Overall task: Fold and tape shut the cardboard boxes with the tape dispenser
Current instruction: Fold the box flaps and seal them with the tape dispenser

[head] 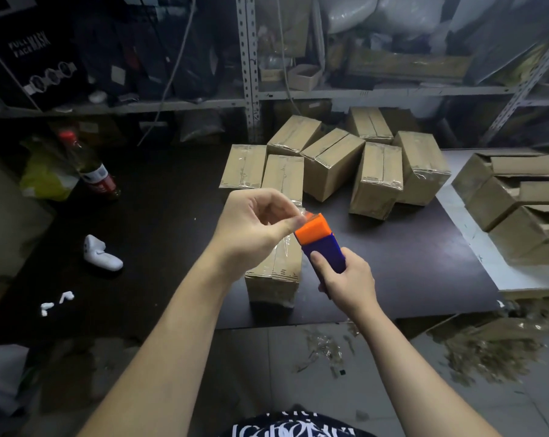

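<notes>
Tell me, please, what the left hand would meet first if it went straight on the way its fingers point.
The left hand would meet the orange plastic head of the blue-handled tape dispenser at once: it seems to pinch the clear tape right there, though depth is unclear.

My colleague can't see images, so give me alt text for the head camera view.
The right hand grips a blue and orange tape dispenser while the left hand pinches its tape end, above a cardboard box on a dark table. Taped boxes are piled behind.

Taped boxes (pixel 345 159) behind tape dispenser (pixel 322 244).
</notes>
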`<action>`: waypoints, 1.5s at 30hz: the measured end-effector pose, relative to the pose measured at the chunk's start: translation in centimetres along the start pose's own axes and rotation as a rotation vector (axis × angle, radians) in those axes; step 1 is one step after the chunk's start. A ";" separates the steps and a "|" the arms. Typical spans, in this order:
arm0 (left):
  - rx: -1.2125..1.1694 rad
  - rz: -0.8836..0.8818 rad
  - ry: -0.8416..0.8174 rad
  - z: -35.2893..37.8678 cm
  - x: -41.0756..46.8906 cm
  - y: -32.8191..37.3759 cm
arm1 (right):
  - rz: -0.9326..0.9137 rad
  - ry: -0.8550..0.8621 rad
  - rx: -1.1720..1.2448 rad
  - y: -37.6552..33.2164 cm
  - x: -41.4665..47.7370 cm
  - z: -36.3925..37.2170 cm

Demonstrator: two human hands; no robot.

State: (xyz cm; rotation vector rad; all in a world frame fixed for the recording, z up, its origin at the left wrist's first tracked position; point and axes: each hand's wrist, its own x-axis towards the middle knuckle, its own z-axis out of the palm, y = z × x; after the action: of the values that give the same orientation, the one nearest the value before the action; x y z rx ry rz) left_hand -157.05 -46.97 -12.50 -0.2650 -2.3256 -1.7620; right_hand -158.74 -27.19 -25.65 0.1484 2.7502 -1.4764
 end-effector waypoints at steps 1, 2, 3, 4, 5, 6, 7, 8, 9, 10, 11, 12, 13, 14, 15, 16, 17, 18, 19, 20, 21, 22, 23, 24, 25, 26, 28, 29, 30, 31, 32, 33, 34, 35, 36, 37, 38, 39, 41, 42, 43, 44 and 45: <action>0.059 0.041 -0.030 -0.1 0.1 0.1 | 0.016 -0.035 0.044 -0.1 0.0 0.1; 0.099 0.091 -0.065 0.0 0.0 0.3 | 0.043 -0.049 0.111 -0.3 0.1 0.2; 0.099 0.143 -0.096 0.0 -0.2 0.7 | 0.120 -0.024 0.202 -0.2 0.4 0.1; 0.060 0.189 -0.121 -0.1 -0.2 0.9 | 0.241 0.026 0.304 0.0 1.0 -0.3; 0.011 0.222 -0.138 -0.5 -0.1 1.0 | 0.377 0.086 0.379 0.5 1.6 -0.9; -0.017 0.239 -0.139 -0.9 -0.1 1.0 | 0.466 0.135 0.384 1.3 2.0 -1.7; -0.015 0.237 -0.117 -1.5 0.0 1.0 | 0.469 0.165 0.312 2.7 2.5 -2.1; -0.006 0.208 -0.081 -1.9 0.2 0.8 | 0.413 0.172 0.219 3.6 3.0 -2.1; -0.011 0.148 -0.039 -2.3 0.4 0.4 | 0.351 0.165 0.120 4.2 3.3 -1.8; -0.032 0.083 0.005 -2.5 0.4 -0.1 | 0.308 0.144 0.029 4.5 3.4 -1.3; -0.063 0.024 0.049 -2.5 0.5 -0.4 | 0.273 0.120 -0.061 4.8 3.7 -0.4; -0.092 -0.025 0.084 -2.4 0.6 -0.6 | 0.243 0.089 -0.141 4.9 3.9 0.5; -0.110 -0.059 0.101 -2.4 0.7 -0.7 | 0.221 0.052 -0.217 5.0 4.0 1.3; -0.118 -0.081 0.103 -2.2 0.8 -0.8 | 0.199 0.026 -0.261 5.2 4.2 2.1; -0.123 -0.100 0.101 -2.2 0.8 -0.8 | 0.181 0.012 -0.276 5.5 4.3 2.7; -0.126 -0.116 0.099 -2.2 0.9 -0.8 | 0.164 0.002 -0.283 5.9 4.4 3.1; -0.126 -0.132 0.102 -2.2 0.9 -0.9 | 0.155 -0.007 -0.293 6.2 4.3 3.4; -0.117 -0.144 0.107 -2.1 0.9 -1.0 | 0.150 -0.011 -0.303 6.4 4.2 3.5; -0.094 -0.155 0.112 -2.1 1.0 -1.1 | 0.159 -0.004 -0.299 6.2 4.2 3.5; -0.063 -0.162 0.115 -2.1 1.1 -1.2 | 0.165 0.027 -0.278 5.7 4.2 3.3; -0.031 -0.166 0.117 -2.0 1.2 -1.3 | 0.162 0.071 -0.245 4.9 4.2 3.0; 0.001 -0.166 0.118 -1.9 1.3 -1.4 | 0.139 0.116 -0.196 4.0 4.1 2.6; 0.032 -0.165 0.115 -1.8 1.4 -1.6 | 0.095 0.140 -0.126 2.8 3.9 2.3; 0.061 -0.165 0.109 -1.6 1.4 -1.7 | 0.035 0.127 -0.032 1.4 3.6 1.9; 0.083 -0.167 0.097 -1.4 1.4 -1.7 | -0.036 0.066 0.086 -0.1 3.2 1.5; 0.101 -0.166 0.083 -1.1 1.3 -1.8 | -0.101 -0.043 0.214 -1.9 2.7 1.0; 0.112 -0.152 0.057 -0.5 1.0 -2.0 | -0.198 -0.301 0.442 -4.8 1.7 0.1; 0.107 -0.146 0.052 -0.4 0.9 -2.2 | -0.228 -0.389 0.489 -5.7 1.4 -0.2; 0.102 -0.143 0.048 -0.2 0.6 -2.5 | -0.251 -0.438 0.495 -6.3 1.1 -0.5; 0.105 -0.143 0.047 -0.1 0.4 -2.6 | -0.251 -0.455 0.485 -6.6 0.9 -0.6; 0.109 -0.143 0.047 0.0 0.2 -2.8 | -0.241 -0.459 0.483 -6.7 0.7 -0.6; 0.115 -0.142 0.051 -0.1 -0.1 -2.9 | -0.221 -0.453 0.489 -6.6 0.4 -0.6; 0.124 -0.142 0.063 -0.2 -0.3 -2.9 | -0.198 -0.448 0.498 -6.4 0.3 -0.6; 0.136 -0.145 0.083 -0.3 -0.6 -3.0 | -0.174 -0.445 0.501 -6.1 0.1 -0.6; 0.143 -0.150 0.108 -0.4 -0.8 -3.1 | -0.152 -0.448 0.500 -5.7 0.0 -0.7; 0.142 -0.158 0.134 -0.5 -1.1 -3.2 | -0.135 -0.442 0.480 -5.4 -0.1 -0.9; 0.131 -0.165 0.163 -0.6 -1.3 -3.4 | -0.118 -0.436 0.450 -5.1 -0.2 -1.1; 0.119 -0.178 0.192 -0.6 -1.5 -3.6 | -0.101 -0.424 0.428 -4.8 -0.4 -1.2; 0.101 -0.210 0.228 -0.6 -1.9 -4.1 | -0.050 -0.395 0.430 -4.3 -0.8 -1.4; 0.095 -0.227 0.237 -0.5 -2.1 -4.3 | -0.012 -0.390 0.459 -4.1 -1.0 -1.5; 0.084 -0.257 0.248 -0.5 -2.3 -4.6 | 0.026 -0.395 0.496 -3.7 -1.2 -1.5; 0.060 -0.294 0.265 -0.5 -2.5 -4.9 | 0.071 -0.403 0.533 -3.4 -1.3 -1.5; 0.025 -0.338 0.291 -0.5 -2.7 -5.2 | 0.115 -0.412 0.555 -3.1 -1.5 -1.4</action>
State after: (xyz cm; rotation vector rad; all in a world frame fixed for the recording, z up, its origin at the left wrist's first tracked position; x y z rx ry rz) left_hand -155.78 -48.89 -17.90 0.3875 -2.2735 -1.7671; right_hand -157.52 -27.83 -22.24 0.0031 1.9403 -1.9350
